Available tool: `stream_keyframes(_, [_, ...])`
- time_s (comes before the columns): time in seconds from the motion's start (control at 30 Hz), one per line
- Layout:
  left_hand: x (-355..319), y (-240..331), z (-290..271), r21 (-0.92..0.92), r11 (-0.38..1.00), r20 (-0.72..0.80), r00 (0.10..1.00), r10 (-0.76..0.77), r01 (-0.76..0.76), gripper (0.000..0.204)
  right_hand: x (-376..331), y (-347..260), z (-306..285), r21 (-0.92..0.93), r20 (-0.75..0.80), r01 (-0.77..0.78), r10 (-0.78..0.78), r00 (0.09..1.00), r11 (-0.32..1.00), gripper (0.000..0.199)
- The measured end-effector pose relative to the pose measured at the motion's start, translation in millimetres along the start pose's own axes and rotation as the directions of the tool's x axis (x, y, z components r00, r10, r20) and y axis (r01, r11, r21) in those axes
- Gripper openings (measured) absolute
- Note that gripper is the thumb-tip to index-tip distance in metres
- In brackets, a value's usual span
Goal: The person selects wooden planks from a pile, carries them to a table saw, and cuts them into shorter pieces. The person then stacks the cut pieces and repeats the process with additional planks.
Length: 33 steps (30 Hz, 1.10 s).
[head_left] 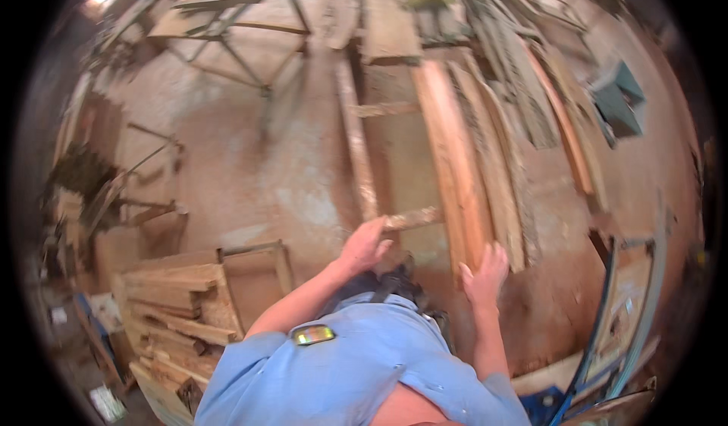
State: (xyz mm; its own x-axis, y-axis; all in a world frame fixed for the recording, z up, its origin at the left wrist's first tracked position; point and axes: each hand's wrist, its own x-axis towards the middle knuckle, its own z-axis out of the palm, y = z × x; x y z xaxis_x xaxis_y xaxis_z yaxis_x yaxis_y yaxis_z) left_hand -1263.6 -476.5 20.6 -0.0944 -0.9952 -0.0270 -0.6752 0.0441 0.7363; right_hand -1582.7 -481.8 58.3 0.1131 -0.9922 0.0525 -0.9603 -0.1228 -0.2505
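Observation:
My left hand (366,246) is closed at the near corner of a low, ladder-like wooden frame (356,142), where a crosspiece (413,219) meets the long rail. Its fingertips are partly hidden. On the right, my right hand (487,276) grips the near end of a reddish sawn plank (453,161), thumb on its left and fingers along its right edge. That plank lies lengthwise away from me over the frame's right side. Just to its right lies a paler rough-edged board (493,168). Motion blur softens the fingers.
More long boards (523,85) lie farther right. A metal-legged table (227,28) stands far left, and wood offcuts (178,305) are stacked near left. A grey-green box-shaped object (618,100) sits far right. A blue-edged frame (622,312) stands near right.

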Motion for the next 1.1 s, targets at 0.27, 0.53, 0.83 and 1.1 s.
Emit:
stream_keyframes(0.27, [11,-76,-58,-0.243,0.940,-0.100,0.958,-0.270,0.239,0.055,-7,-27,17,0.077,0.098,-0.120,0.113,0.989,0.990,0.078])
stream_keyframes(0.53, [69,-219,-141,-0.241,0.893,0.001,0.921,-0.390,0.379,0.064,20,-94,21,-0.079,0.066,-0.397,0.402,0.913,0.915,0.076])
stream_keyframes(0.83, [96,-346,-251,-0.238,0.768,-0.051,0.782,-0.621,0.594,0.063,103,-239,59,0.177,0.108,-0.259,0.243,0.964,0.950,0.074])
stream_keyframes(1.1, [132,-357,-273,-0.206,0.748,0.111,0.775,-0.623,0.631,0.064,197,-300,95,0.326,0.220,-0.264,0.199,0.955,0.908,0.068])
